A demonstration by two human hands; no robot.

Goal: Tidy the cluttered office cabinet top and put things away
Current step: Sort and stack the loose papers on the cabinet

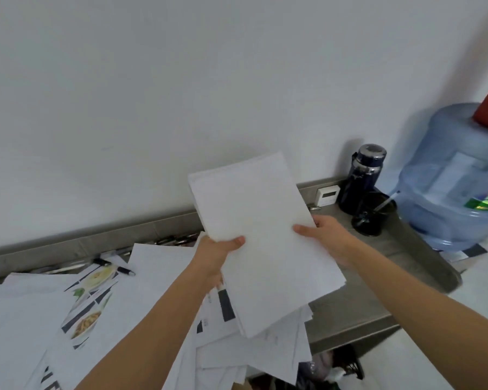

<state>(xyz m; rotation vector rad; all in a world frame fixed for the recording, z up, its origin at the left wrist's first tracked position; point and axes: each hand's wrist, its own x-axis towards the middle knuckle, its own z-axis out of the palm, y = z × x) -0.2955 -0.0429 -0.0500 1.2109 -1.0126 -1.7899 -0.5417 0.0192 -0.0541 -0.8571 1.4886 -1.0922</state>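
Presently, I hold a stack of white sheets lifted above the steel cabinet top, well to the left of the blue water jug and tilted away from me. The left hand grips the stack's edge farther from the jug, thumb on top. The right hand pinches the edge nearer the jug in the same way. Neither hand is free.

Below the stack, and spreading farther left of the jug, lie loose papers, some printed with food pictures. Several overhang the front edge. Pens lie along the back rim, far left of the jug. A black pen cup and a dark flask stand just left of the jug.

Risks, as I judge them: the stack is held only at its two sides, so its sheets may fan and slip out if either thumb eases. Brushing the overhanging papers with a forearm could send them off the front edge. Swinging the stack toward the jug could tip the pen cup or flask.
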